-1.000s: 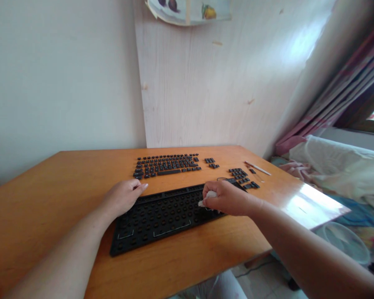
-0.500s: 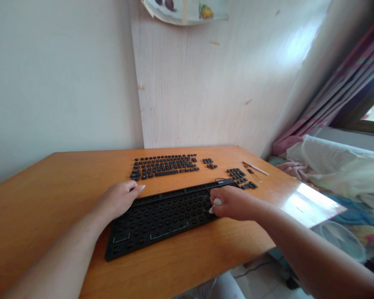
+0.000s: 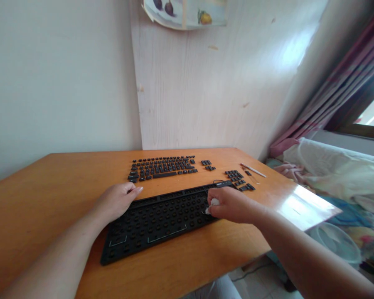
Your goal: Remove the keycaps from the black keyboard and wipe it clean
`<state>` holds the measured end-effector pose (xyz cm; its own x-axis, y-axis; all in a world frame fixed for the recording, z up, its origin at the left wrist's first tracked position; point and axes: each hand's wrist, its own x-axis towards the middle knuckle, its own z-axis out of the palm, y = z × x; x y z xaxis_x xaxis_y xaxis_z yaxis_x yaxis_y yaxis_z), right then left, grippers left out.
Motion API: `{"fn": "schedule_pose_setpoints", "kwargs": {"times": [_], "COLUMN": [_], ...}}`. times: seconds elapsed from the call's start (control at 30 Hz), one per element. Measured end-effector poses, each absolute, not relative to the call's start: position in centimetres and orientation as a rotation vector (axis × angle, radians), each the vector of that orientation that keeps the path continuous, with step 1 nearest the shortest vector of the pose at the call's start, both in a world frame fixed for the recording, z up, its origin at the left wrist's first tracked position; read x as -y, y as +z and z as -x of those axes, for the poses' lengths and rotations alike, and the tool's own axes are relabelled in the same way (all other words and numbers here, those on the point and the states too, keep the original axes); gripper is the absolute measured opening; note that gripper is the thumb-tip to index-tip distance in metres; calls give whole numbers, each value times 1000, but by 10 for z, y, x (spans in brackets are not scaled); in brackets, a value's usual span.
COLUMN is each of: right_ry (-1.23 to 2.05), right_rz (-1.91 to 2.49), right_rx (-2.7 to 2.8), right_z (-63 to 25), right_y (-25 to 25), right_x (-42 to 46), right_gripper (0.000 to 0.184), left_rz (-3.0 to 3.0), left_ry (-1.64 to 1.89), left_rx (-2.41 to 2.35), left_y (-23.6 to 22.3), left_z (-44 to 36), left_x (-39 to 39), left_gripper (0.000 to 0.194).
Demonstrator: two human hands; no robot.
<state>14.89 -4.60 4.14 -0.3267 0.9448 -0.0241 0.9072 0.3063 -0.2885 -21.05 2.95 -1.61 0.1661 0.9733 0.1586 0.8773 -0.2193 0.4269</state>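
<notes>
A black keyboard base [image 3: 162, 220] with its keycaps off lies at a slant on the table, its bare key mounts and several wire stabilizers showing. My left hand [image 3: 120, 201] is closed over its upper left edge, thumb on top and the other fingers partly hidden. Near the base's right end, my right hand [image 3: 226, 203] pinches a white wad of tissue [image 3: 214, 202] and presses it against the key mounts. Behind the base, the loose black keycaps [image 3: 165, 166] are laid out in keyboard order.
Smaller groups of keycaps [image 3: 235, 176] lie to the right on the wooden table [image 3: 50, 195]. Beyond them are a white pen-like stick [image 3: 257, 170] and a thin wire tool [image 3: 252, 177]. A clear plastic tub [image 3: 335, 241] stands below the table's right edge.
The view has tilted up slightly, so everything sits a little lower and further left. Both hands keep their places on the keyboard base, the right still holding the tissue.
</notes>
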Motion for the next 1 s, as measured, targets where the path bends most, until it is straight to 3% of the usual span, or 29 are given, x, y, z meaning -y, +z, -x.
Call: {"fn": "schedule_pose_setpoints", "kwargs": {"times": [0.37,0.6,1.0], "right_ry": [333,289,112], "right_rz": [1798,1747,1755], "right_rx": [2378,2098,2300], "right_z": [-167,-173,-148], "right_y": [42,32,27], "right_x": [46,21,-8], "right_gripper": [6,16,22], "left_rz": [-2176,-2167,-2061], "left_ry": [620,621,550], "left_rx": [-1779,-1780,-1683], "left_y": [-15,-12,-15], "left_z": [209,207,209], "left_x": [-29,-26,-25], "left_gripper": [50,52,53]}}
